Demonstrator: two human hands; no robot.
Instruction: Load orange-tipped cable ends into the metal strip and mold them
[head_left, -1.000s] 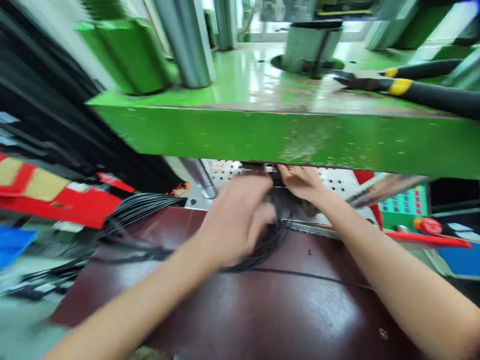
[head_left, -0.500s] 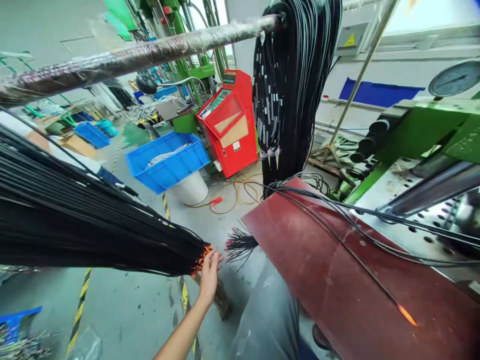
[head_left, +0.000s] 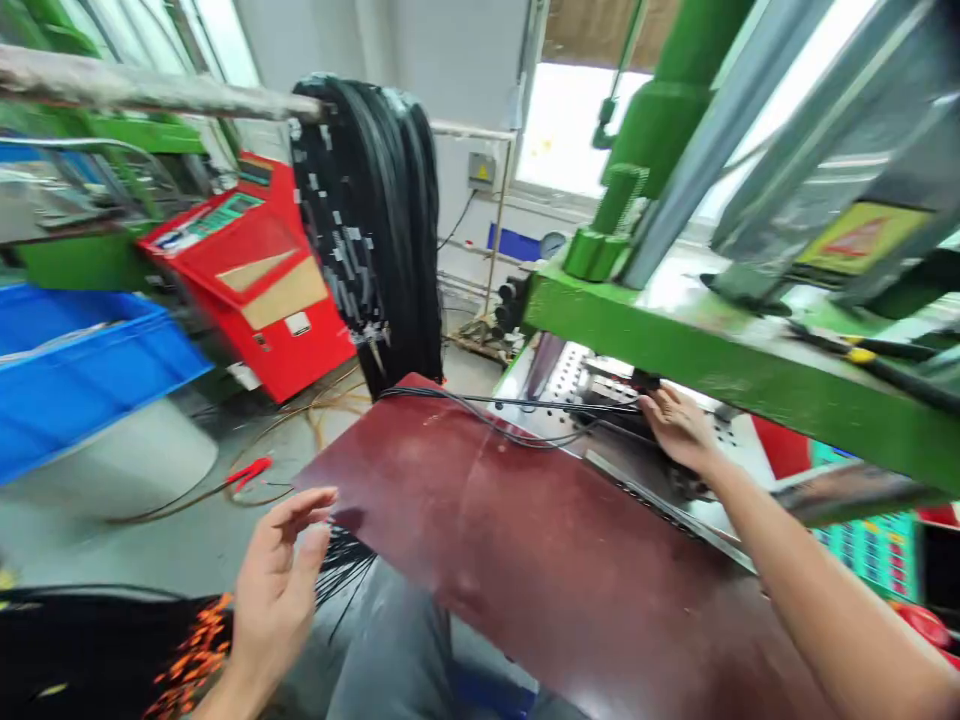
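My left hand (head_left: 279, 585) is raised beside the left edge of the red-brown board (head_left: 480, 500), fingers curved and apart, holding nothing. Behind its wrist hangs a bundle of black cables with orange tips (head_left: 196, 645). Reaching under the green press beam (head_left: 720, 360), my right hand (head_left: 681, 430) has its fingers closed at the end of several thin black cables (head_left: 525, 403). Those cables run across the board's far edge to the metal fixture (head_left: 615, 385) in the press. The fingertips are small and partly blurred.
A thick hank of black cables (head_left: 405, 230) hangs from a wrapped bar (head_left: 150, 90). Left of it stand a red control cabinet (head_left: 277, 290) and a blue crate (head_left: 97, 360). A metal strip (head_left: 667, 515) lies along the board's right edge. A keypad panel (head_left: 874, 555) is at right.
The view has swung right. My left hand has left the orange-tipped bundle and come up empty. My right hand has come into view at the press. The orange-tipped cable no longer lies on the board.
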